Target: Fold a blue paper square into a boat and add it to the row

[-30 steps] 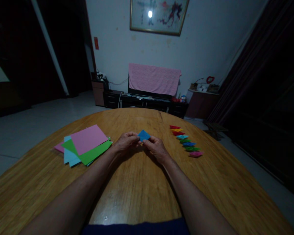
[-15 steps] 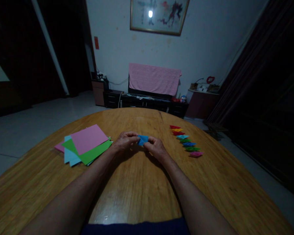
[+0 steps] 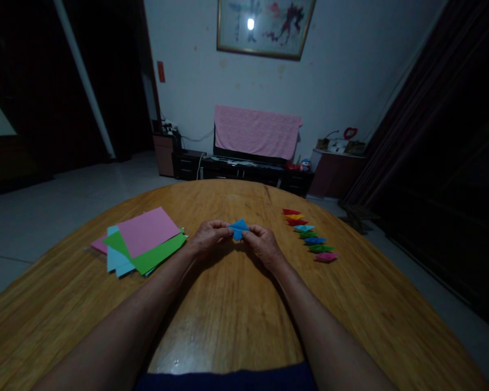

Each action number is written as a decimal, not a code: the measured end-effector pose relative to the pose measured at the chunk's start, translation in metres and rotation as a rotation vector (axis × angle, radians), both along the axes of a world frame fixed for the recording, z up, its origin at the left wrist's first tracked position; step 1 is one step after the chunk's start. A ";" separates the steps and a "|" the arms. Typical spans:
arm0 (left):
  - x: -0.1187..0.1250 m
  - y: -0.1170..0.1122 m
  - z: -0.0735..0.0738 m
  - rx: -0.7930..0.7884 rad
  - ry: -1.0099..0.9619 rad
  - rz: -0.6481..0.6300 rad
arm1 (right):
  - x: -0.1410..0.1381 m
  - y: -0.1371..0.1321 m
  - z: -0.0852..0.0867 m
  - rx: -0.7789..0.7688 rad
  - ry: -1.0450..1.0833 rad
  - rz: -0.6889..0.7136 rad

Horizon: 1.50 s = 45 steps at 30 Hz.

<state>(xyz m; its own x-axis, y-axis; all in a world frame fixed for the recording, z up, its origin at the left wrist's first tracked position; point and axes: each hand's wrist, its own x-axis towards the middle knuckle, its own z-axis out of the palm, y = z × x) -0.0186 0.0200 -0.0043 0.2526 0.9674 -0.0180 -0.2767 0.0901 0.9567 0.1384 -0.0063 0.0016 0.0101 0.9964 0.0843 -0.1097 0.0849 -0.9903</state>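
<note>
Left hand [image 3: 211, 235] and right hand [image 3: 264, 244] pinch folded blue paper [image 3: 238, 228].

Stacked paper sheets [image 3: 146, 238] sit just left of the hands [image 3: 212, 234], and a row of folded paper pieces [image 3: 308, 233] lies to their right. Between them, the bench [image 3: 228, 320] offers a way forward to its far edge.

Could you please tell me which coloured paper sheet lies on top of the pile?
The pale pink sheet lies on top, fully uncovered; the green sheet, light blue sheet and deeper pink sheet show only partly beneath it.
</note>
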 end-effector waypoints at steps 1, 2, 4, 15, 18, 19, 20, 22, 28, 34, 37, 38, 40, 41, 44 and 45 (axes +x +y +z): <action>0.002 -0.002 0.000 -0.003 -0.044 0.003 | 0.000 0.000 0.001 -0.015 0.003 0.000; 0.004 -0.005 0.001 0.000 -0.087 0.000 | 0.000 -0.001 0.001 -0.028 0.009 0.001; 0.008 -0.011 0.006 0.023 -0.140 0.011 | -0.001 0.000 -0.001 -0.043 0.023 0.004; 0.013 -0.013 0.004 0.029 -0.068 0.050 | -0.001 0.012 -0.014 0.106 -0.019 -0.022; 0.012 -0.013 0.004 0.031 -0.065 0.048 | 0.002 0.015 -0.017 0.227 -0.144 -0.070; 0.012 -0.013 0.004 0.032 -0.070 0.047 | 0.003 0.017 -0.019 0.261 -0.179 -0.068; 0.012 -0.013 0.006 0.030 -0.077 0.046 | 0.004 0.017 -0.020 0.284 -0.204 -0.057; 0.012 -0.015 0.008 0.021 -0.079 0.051 | 0.005 0.019 -0.023 0.303 -0.233 -0.034; 0.011 -0.015 0.008 0.025 -0.059 0.030 | 0.005 0.020 -0.027 0.320 -0.293 -0.077; 0.009 -0.005 -0.005 0.148 0.053 0.027 | 0.007 0.021 -0.028 0.301 -0.325 -0.073; 0.007 0.003 -0.009 0.230 0.171 0.093 | 0.008 0.022 -0.030 0.295 -0.345 -0.076; 0.007 0.006 -0.010 0.275 0.214 0.117 | 0.008 0.022 -0.030 0.292 -0.347 -0.082; 0.005 0.010 -0.010 0.377 0.298 0.148 | 0.008 0.022 -0.030 0.283 -0.348 -0.091; 0.004 0.011 -0.011 0.421 0.334 0.151 | 0.008 0.022 -0.030 0.278 -0.346 -0.091; 0.002 0.013 -0.011 0.485 0.417 0.151 | 0.007 0.021 -0.029 0.271 -0.349 -0.083; 0.001 0.013 -0.011 0.492 0.442 0.152 | 0.007 0.021 -0.029 0.274 -0.357 -0.085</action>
<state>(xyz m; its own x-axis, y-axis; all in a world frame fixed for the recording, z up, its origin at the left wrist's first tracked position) -0.0175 0.0329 -0.0152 0.1834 0.9134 0.3634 0.1746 -0.3941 0.9023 0.1449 0.0148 -0.0275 0.0132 0.9338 0.3574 0.2533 0.3427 -0.9047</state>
